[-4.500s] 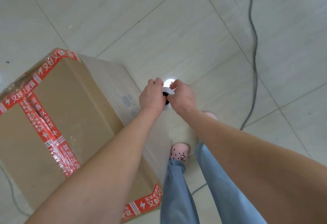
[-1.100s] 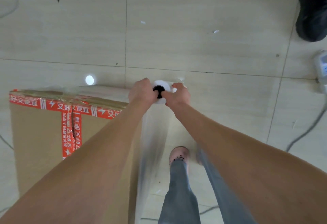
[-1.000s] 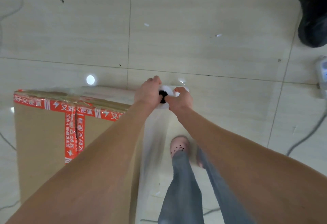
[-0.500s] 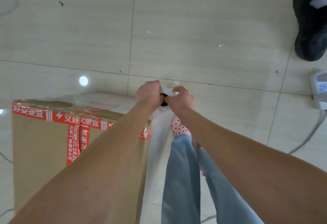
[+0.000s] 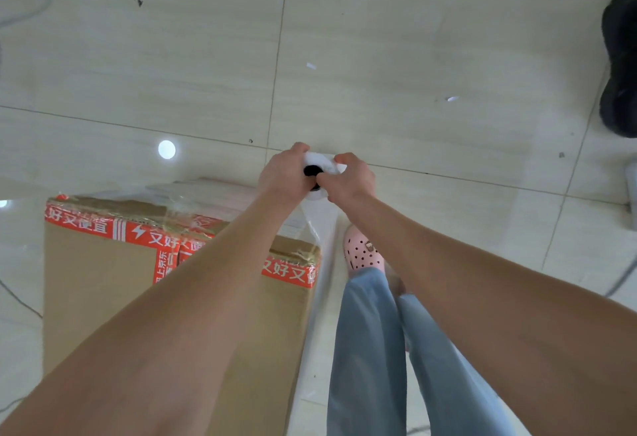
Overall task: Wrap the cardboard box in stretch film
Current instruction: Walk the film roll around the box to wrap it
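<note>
**Head view: film partly round the box, roll held at its far right corner**

Both hands are closed on the top end of the roll of film. The left hand curls round its left rim, and the right hand pinches the right rim, thumb beside the dark core hole. The roll stands upright just beyond the far right corner of the cardboard box, which sits on the tiled floor at lower left.

A sheet of stretch film runs from the roll down to that corner and along the box's right side. Crinkled clear film lies over the red tape on the far top edge, and the far side looks clouded with layers. So the sides have some wrap on them, while the top face reads as bare cardboard. More passes round the box, and cutting the film free, seem to be left.

The roll's body is hidden under the hands. The forearms cover much of the box top, and its near and left sides are out of sight, so the number of turns cannot be counted. A pink shoe stands beside the film. A black object, possibly footwear, is cut off at the right edge.
</note>
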